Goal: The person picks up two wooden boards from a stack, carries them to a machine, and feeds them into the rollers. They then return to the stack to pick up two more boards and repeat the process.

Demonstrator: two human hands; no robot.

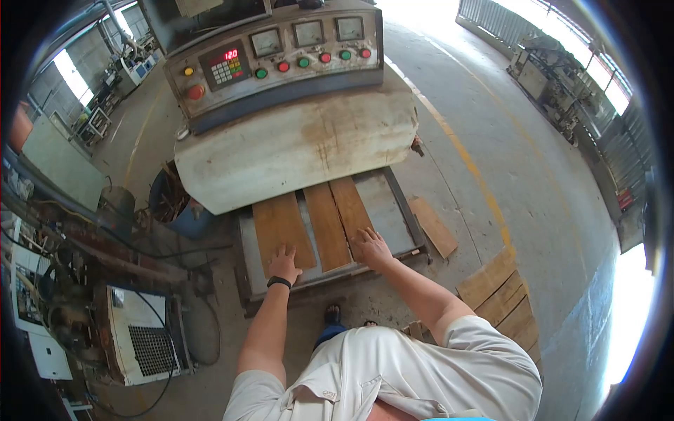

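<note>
Three brown wooden boards lie lengthwise on the metal bed of a machine, their far ends under its pale hood (302, 144). On the near end of the left board (281, 224) rests my left hand (284, 264), fingers spread, a dark band at the wrist. The middle board (326, 231) and the right board (349, 203) lie side by side with a thin dark gap between them. My right hand (371, 247) lies with fingers apart on the near end of the right board. Neither hand is wrapped round anything.
Above the hood stands a control panel (281, 56) with buttons and gauges. A blue bin (184, 214) of scraps is at the left, near cables and a grille-fronted unit (144, 337). A loose board (434, 226) and stacked boards (500, 298) lie to the right.
</note>
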